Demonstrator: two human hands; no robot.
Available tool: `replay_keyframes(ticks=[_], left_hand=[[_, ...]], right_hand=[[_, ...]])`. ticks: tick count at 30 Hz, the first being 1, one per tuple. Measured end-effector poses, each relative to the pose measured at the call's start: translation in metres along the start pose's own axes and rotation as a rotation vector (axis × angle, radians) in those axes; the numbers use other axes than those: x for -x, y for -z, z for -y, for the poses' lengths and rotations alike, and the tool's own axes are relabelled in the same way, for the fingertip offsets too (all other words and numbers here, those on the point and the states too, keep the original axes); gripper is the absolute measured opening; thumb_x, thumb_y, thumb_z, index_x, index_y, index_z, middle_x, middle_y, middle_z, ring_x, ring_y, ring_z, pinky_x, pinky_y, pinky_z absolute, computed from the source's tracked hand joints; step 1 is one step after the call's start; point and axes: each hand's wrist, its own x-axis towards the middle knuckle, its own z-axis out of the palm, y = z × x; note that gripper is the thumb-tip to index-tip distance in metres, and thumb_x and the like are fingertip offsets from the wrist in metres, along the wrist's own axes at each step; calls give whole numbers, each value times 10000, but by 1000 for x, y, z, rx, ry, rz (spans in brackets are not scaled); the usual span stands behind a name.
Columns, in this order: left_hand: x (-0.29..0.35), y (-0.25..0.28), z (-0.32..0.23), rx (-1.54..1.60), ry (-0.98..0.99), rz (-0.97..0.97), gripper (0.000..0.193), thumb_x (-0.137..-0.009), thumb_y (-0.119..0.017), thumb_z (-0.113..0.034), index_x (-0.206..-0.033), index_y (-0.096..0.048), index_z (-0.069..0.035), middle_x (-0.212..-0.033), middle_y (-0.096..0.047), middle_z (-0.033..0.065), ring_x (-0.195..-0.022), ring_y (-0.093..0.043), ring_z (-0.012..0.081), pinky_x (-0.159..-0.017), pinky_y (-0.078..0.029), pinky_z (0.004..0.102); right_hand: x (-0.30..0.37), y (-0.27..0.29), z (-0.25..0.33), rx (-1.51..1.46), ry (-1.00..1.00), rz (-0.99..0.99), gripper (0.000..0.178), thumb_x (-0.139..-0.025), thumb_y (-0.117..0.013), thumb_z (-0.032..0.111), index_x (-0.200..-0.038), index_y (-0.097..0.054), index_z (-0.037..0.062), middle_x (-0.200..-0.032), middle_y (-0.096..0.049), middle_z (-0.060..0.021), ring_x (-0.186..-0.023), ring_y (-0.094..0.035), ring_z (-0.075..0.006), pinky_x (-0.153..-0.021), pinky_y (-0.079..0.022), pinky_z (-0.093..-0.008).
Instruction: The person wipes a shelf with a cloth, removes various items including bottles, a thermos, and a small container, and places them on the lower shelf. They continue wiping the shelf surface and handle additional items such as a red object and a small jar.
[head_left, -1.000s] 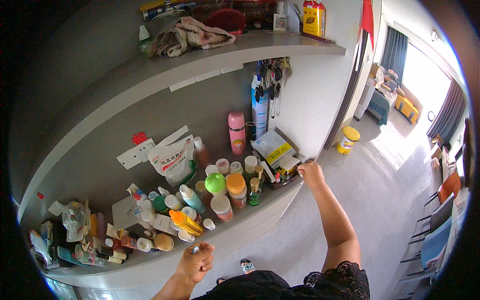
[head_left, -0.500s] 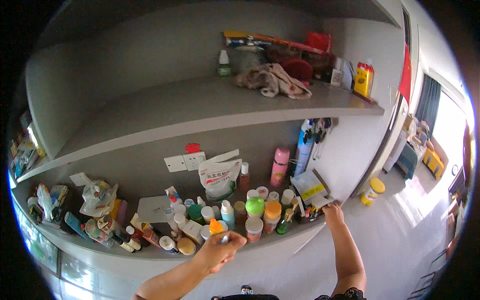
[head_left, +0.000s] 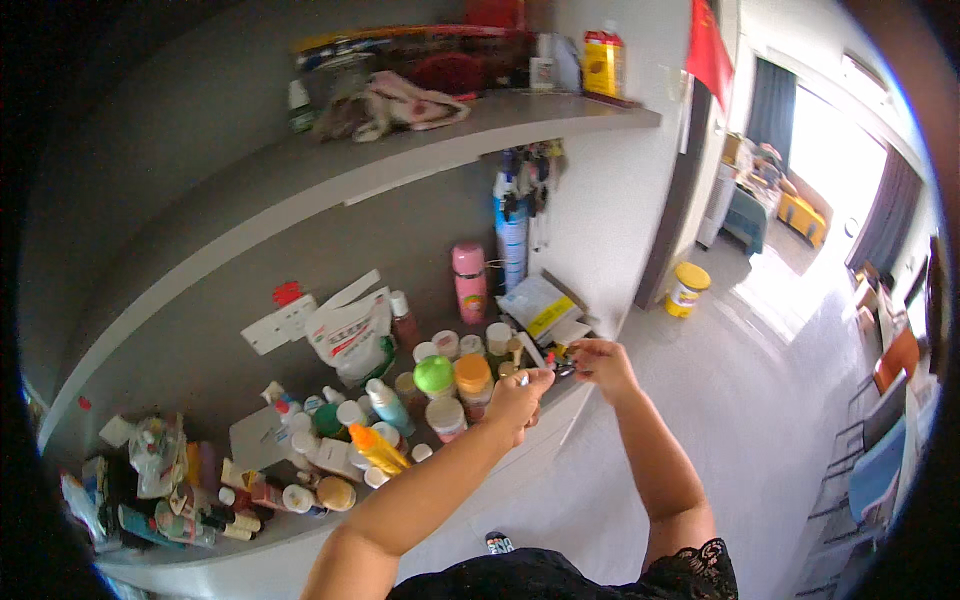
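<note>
One green-lidded jar [head_left: 434,376] and one orange-lidded jar [head_left: 474,376] stand leftmost; beside them, the left hand [head_left: 517,400] seems closed around a small pale piece [head_left: 523,379]. Rightward, the right hand [head_left: 604,366] bends its fingers at the dark box [head_left: 572,291] — grip unclear. Likely step: fingertip handling there — the next move calls for a careful pinch.

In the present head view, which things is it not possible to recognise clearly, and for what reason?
In the head view:
Small pale object in the left hand: mostly hidden by fingers.
Right hand: whether it grips anything is too blurred to tell.
Small items between the hands: blurred, partly covered by fingers.
White pouch: print blurred.
Sandal: partly hidden by black clothing.
</note>
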Motion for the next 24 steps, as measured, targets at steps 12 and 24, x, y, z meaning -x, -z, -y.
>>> replay_keyframes(ticks=[12,24], left_hand=[[-123,-46,79,-183,-380,-248,187,-837,-697,-182,-894,-702,-4,-760,-646,9,-610,-552,96,-515,-423,248],[-101,-41,64,224,87,-71,222,-877,-680,-302,-973,-612,-114,-597,-391,-71,-465,-335,61,-402,-248,224]], right_hand=[[8,17,-25,-106,-87,-125,199,-888,-663,181,-1010,-684,24,-830,-660,-15,-676,-558,-89,-634,-515,-273],[-41,45,-69,334,250,-486,146,-839,-669,180,-892,-715,52,-798,-674,-82,-710,-620,-160,-637,-491,-323]])
